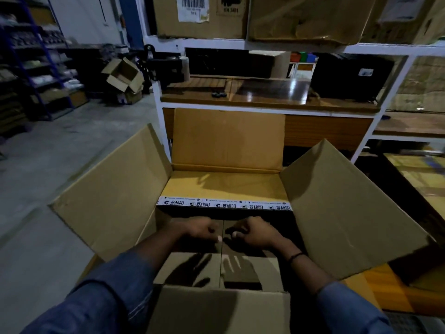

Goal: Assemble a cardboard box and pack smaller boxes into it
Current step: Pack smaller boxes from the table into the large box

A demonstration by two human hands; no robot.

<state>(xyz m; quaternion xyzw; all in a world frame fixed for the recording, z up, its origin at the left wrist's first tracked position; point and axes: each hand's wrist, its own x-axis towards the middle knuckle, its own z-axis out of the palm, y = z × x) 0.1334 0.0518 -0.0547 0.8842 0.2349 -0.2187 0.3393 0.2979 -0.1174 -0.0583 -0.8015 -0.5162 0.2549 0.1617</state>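
We are at the assembly stage, with packing not yet begun. The cardboard box (113, 196) stands open right in front of us, just short of the bench (265, 92), all four top flaps spread outward. What it rests on is hidden.

Both arms reach down inside. The left hand (201, 231) and right hand (256, 233) sit close together, one on each side of the centre seam (221, 261) where the two bottom flaps meet. Fingers on both are curled under, thumbs toward the seam. It is too dark down there for us to tell whether they pinch a flap edge or only press with the knuckles. A strip of printed tape (224, 204) runs across the inside beyond the hands. We see no smaller boxes inside.

To do this step well, we should get the floor of the box flat and square:
- Press evenly on both sides of the seam so the flaps meet flush, without overlap or gap.
- Work outward toward the corners, so the walls stand straight.
- Keep the near flap (216, 309) folded out, or it will tip inward over our wrists.

A bowed bottom would, we judge, let the first row of packed boxes sit crooked.
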